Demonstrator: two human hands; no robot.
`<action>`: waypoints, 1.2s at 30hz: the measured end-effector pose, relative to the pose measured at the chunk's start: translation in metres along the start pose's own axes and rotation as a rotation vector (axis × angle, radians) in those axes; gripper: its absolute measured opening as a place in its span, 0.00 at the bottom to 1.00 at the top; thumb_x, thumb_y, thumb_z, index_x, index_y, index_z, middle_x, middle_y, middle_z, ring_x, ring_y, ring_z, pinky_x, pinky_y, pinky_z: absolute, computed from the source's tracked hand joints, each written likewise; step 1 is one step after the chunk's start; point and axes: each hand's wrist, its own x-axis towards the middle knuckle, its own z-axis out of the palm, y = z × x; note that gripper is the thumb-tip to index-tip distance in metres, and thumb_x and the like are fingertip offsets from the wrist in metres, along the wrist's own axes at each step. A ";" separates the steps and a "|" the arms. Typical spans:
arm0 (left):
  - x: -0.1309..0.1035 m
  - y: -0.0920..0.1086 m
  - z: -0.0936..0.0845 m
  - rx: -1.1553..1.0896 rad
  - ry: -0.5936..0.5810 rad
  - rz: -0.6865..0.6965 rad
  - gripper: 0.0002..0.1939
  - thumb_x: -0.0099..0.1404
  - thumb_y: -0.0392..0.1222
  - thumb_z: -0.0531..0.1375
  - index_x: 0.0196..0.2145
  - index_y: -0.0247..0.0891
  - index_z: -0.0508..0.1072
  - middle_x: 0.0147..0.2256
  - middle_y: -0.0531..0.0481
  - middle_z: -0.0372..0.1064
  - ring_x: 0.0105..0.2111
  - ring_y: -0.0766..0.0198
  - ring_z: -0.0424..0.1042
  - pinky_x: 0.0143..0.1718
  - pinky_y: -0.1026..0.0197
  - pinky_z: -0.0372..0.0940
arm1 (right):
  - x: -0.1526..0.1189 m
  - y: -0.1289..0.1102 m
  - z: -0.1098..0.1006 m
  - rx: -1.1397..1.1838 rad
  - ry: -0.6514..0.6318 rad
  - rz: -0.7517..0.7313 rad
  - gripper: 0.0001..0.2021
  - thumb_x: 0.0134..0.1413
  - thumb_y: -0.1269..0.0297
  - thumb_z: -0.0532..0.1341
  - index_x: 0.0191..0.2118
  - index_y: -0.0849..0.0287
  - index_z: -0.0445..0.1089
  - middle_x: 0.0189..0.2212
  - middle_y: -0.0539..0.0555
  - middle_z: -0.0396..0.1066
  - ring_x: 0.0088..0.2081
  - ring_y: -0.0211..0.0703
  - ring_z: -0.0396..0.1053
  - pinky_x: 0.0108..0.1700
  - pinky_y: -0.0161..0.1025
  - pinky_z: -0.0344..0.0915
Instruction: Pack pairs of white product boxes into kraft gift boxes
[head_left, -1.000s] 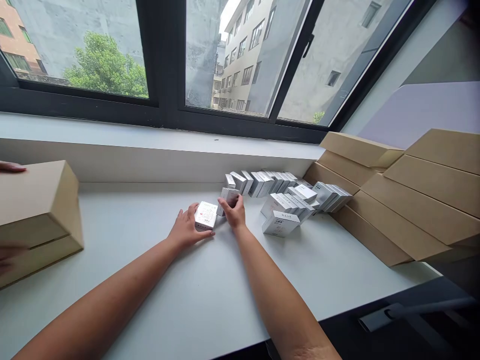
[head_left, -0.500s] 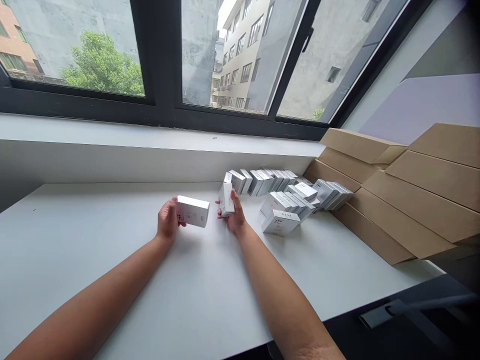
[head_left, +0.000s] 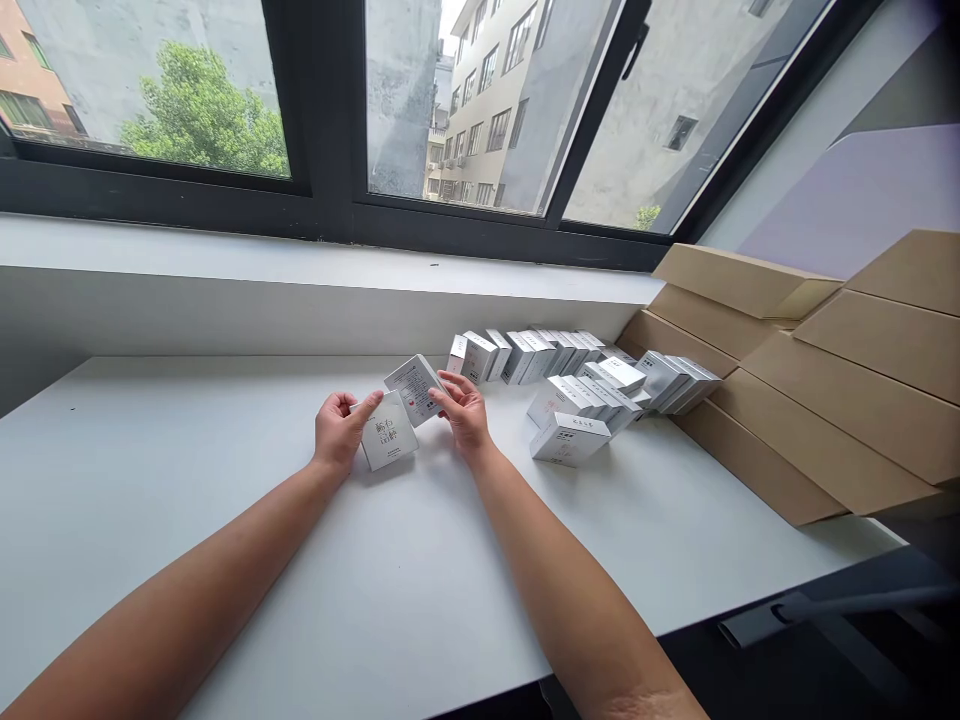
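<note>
My left hand (head_left: 341,430) grips a small white carton (head_left: 388,432) by its left edge, its broad printed face tilted up toward me. Thumb on top, my right hand (head_left: 465,412) holds a second white carton (head_left: 417,388), whose face is covered in fine dark print with a small red mark. The two cartons come together above the white table, and the left one partly overlaps the right one's lower corner. Behind my right hand, a row of similar white cartons (head_left: 517,357) stands near the wall. Another group of cartons (head_left: 574,412) leans together farther right.
Brown cardboard boxes (head_left: 817,400) with flaps folded out stand along the right side. The white table (head_left: 187,480) runs up to a low wall under the windowsill (head_left: 225,255). Below the table's right edge is a grey metal bar (head_left: 757,622).
Both cartons have been turned so their broad faces show, and my right hand has brought its carton left against the other. The view has shifted slightly.
</note>
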 end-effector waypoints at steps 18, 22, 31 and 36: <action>-0.016 0.009 0.001 -0.013 -0.713 -0.325 0.38 0.59 0.52 0.71 0.61 0.41 0.61 0.49 0.40 0.77 0.41 0.56 0.79 0.43 0.55 0.70 | -0.003 -0.010 0.000 -0.160 0.362 -0.330 0.30 0.59 0.30 0.48 0.39 0.55 0.66 0.27 0.49 0.63 0.30 0.43 0.65 0.33 0.39 0.62; -0.012 0.013 0.000 -0.012 -0.606 -0.389 0.30 0.65 0.52 0.65 0.60 0.39 0.65 0.45 0.42 0.78 0.35 0.59 0.78 0.34 0.59 0.70 | -0.015 -0.012 0.006 -0.301 0.270 -0.629 0.31 0.65 0.34 0.39 0.24 0.53 0.58 0.20 0.49 0.55 0.23 0.42 0.57 0.28 0.40 0.55; -0.016 0.033 0.006 -0.159 -0.541 -0.548 0.42 0.71 0.69 0.42 0.66 0.31 0.55 0.61 0.27 0.65 0.47 0.49 0.79 0.41 0.53 0.74 | -0.023 -0.005 0.016 -0.490 -0.148 -0.697 0.13 0.56 0.56 0.47 0.25 0.53 0.61 0.32 0.56 0.69 0.38 0.52 0.66 0.48 0.50 0.62; -0.017 0.034 0.006 -0.155 -0.516 -0.530 0.46 0.68 0.70 0.48 0.70 0.30 0.50 0.67 0.23 0.55 0.51 0.47 0.77 0.40 0.55 0.74 | -0.015 0.000 0.007 -0.334 -0.207 -0.323 0.19 0.55 0.49 0.47 0.34 0.55 0.69 0.37 0.56 0.70 0.46 0.52 0.67 0.53 0.48 0.62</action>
